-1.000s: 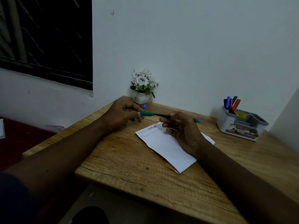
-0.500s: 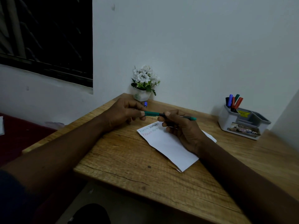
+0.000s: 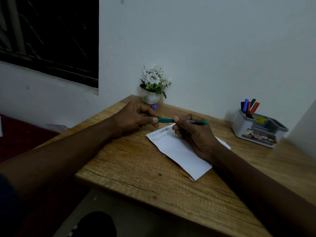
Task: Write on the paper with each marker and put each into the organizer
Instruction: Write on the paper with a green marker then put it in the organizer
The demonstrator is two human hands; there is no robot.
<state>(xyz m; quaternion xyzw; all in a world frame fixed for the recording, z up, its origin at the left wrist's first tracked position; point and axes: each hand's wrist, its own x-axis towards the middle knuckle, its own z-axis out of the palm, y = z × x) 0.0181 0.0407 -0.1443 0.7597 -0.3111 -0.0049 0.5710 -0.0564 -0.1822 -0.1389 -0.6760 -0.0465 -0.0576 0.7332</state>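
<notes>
A green marker (image 3: pixel 196 122) lies level between both hands above the top of the white paper (image 3: pixel 181 151). My left hand (image 3: pixel 135 119) pinches its green cap (image 3: pixel 165 120). My right hand (image 3: pixel 193 134) grips the dark barrel, whose green end sticks out to the right. The paper lies on the wooden desk (image 3: pixel 136 161) and bears a few lines of coloured writing near its top edge. A blue marker (image 3: pixel 155 107) lies on the desk behind my left hand, mostly hidden. At the back right stands the grey organizer (image 3: pixel 256 129) with several markers (image 3: pixel 249 106) upright in it.
A small white pot of white flowers (image 3: pixel 154 84) stands at the desk's far corner against the wall. A dark window (image 3: pixel 49 35) fills the upper left. The desk's left edge drops to a dark red surface (image 3: pixel 20 134).
The hands have closed together along the marker: less of the barrel shows between the cap and my right hand than a second ago.
</notes>
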